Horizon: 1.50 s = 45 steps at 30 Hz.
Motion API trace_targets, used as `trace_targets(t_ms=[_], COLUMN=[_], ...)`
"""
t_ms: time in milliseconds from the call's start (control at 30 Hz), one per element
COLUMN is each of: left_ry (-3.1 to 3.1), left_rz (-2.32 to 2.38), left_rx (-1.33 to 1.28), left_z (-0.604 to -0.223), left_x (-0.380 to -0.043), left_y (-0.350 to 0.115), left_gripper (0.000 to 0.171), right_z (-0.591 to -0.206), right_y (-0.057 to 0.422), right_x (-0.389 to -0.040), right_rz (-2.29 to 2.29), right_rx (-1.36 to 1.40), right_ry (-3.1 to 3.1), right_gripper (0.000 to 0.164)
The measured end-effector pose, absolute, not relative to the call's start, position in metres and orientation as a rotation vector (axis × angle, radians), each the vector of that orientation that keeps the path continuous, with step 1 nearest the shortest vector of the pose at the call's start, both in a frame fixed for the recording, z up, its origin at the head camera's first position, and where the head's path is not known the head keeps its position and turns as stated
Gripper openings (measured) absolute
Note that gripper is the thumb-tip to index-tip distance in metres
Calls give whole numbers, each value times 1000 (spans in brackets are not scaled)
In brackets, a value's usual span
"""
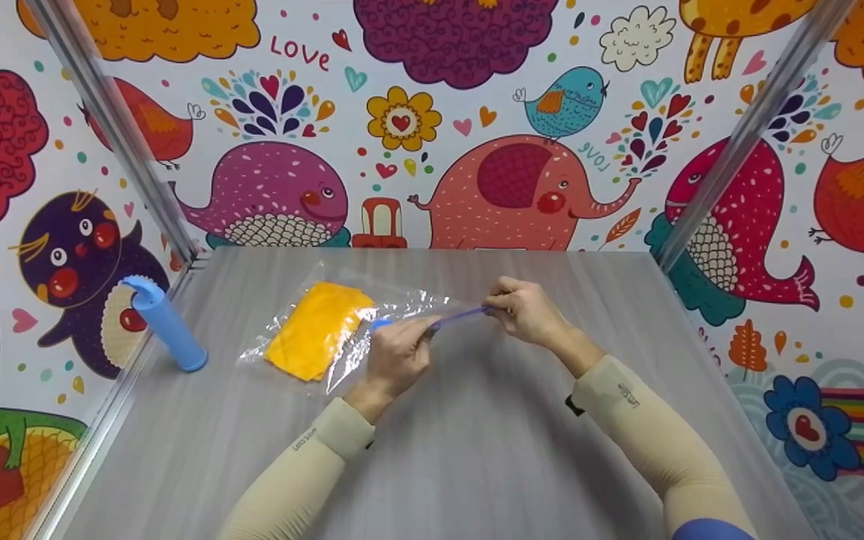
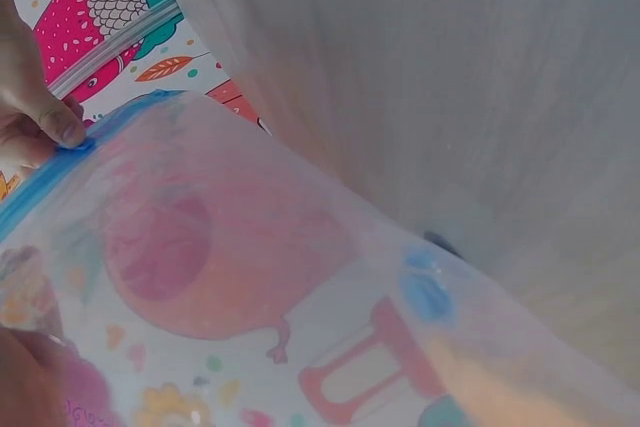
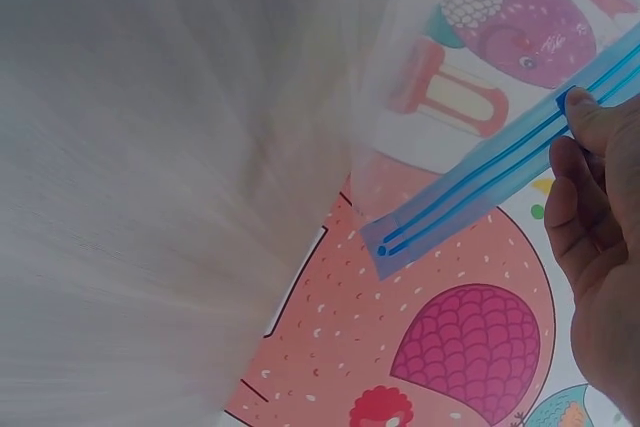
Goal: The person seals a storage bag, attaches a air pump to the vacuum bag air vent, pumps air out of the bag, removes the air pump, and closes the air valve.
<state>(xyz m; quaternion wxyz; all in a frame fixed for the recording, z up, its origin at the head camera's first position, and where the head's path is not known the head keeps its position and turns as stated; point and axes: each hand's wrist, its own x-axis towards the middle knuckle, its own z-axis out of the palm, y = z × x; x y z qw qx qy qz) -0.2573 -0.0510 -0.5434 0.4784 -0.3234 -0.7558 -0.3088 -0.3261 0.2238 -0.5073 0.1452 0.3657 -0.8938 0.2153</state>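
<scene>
A clear plastic zip bag (image 1: 413, 302) with a folded yellow cloth-like item (image 1: 318, 330) inside lies partly on the table, its open-air end lifted between the hands. My left hand (image 1: 400, 356) grips the bag near its blue zip strip (image 1: 460, 316). At the strip's right part, my right hand (image 1: 529, 311) pinches it between thumb and fingers. The right wrist view shows that thumb on a small dark blue slider (image 3: 563, 99) on the strip (image 3: 480, 177). A round blue valve-like spot (image 2: 428, 287) sits on the bag's film. Most left fingers are hidden.
A light blue hand pump (image 1: 168, 326) stands at the table's left edge. Metal frame posts (image 1: 758, 135) rise at both back corners. Walls printed with cartoon animals (image 1: 507, 195) enclose the grey table (image 1: 462, 450) at the back and sides.
</scene>
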Motion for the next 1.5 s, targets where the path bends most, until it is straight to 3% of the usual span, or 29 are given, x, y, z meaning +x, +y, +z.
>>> trace_targets(t_ms=[1500], left_ry=[-1832], left_rz=[-783], left_rx=[-843], left_z=[-543], left_x=[-255], left_y=[-53], left_gripper=[20], right_z=[-525], right_y=[240], right_x=[-338], right_rz=[557], right_rx=[1031], right_ry=[-2541], right_gripper=[14])
